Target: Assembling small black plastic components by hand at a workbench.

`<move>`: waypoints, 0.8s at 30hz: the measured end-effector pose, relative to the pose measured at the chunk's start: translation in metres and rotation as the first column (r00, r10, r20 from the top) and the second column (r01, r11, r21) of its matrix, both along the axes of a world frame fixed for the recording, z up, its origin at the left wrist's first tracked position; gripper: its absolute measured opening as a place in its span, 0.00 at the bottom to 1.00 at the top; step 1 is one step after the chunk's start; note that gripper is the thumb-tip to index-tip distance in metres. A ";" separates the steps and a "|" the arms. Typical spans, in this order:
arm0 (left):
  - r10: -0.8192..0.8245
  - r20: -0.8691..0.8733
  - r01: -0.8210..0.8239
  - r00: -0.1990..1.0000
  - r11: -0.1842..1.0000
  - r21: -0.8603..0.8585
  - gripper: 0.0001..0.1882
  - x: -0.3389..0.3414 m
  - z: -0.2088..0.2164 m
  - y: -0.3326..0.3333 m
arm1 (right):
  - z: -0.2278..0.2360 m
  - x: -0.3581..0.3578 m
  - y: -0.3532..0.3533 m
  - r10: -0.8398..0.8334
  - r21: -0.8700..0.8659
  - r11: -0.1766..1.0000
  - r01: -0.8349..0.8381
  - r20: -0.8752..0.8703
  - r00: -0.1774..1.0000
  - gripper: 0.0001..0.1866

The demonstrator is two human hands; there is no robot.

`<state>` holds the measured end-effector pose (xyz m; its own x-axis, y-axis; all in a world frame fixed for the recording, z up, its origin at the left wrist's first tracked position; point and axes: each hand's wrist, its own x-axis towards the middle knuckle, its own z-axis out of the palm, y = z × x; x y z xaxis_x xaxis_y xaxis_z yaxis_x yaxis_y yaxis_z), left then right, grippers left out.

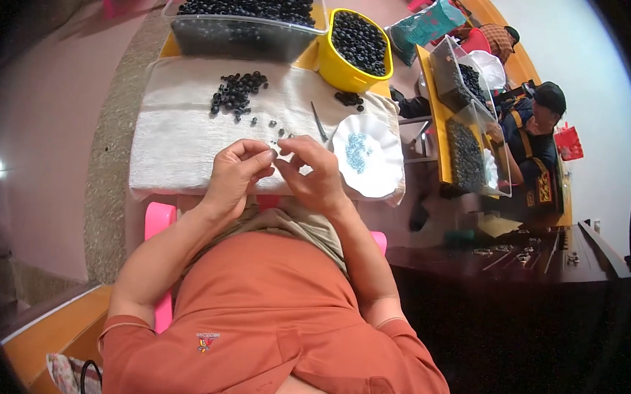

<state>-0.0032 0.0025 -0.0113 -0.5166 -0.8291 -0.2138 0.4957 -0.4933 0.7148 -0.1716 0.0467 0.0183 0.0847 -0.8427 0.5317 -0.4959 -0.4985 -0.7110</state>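
My left hand (238, 169) is closed in a pinch over the near part of the white cloth, with a small dark bead-like piece (273, 153) at its fingertips. Close beside it, my right hand (313, 171) has thumb and forefinger pinched near the same piece; whatever they grip is too small to make out. Just beyond the hands lie a few single dark pieces, leading to a loose heap of black bead-like pieces (236, 93). Dark tweezers (319, 121) rest to the right. A scalloped white plate (383, 178) holds tiny pale blue bits (358, 153).
A clear bin (242, 39) full of black pieces stands at the table's far side, beside a yellow tub (329, 62) of the same. The white cloth (170, 152) covers the table. At right, a person in a dark cap (550, 98) sits by another table with clear bins (501, 176).
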 end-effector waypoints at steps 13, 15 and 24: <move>-0.003 0.071 0.006 0.997 1.000 -0.029 0.06 -0.001 0.003 0.003 | 0.014 -0.161 0.036 -0.400 0.104 0.813 0.573 -0.614 0.680 0.09; -0.001 0.071 0.002 0.997 1.000 -0.019 0.06 -0.001 0.004 0.004 | 0.016 -0.159 0.036 -0.380 0.156 0.796 0.584 -0.623 0.684 0.11; -0.017 0.068 0.020 0.998 0.999 -0.037 0.06 0.000 0.003 0.003 | 0.010 -0.159 0.030 -0.271 0.244 0.805 0.541 -0.661 0.700 0.13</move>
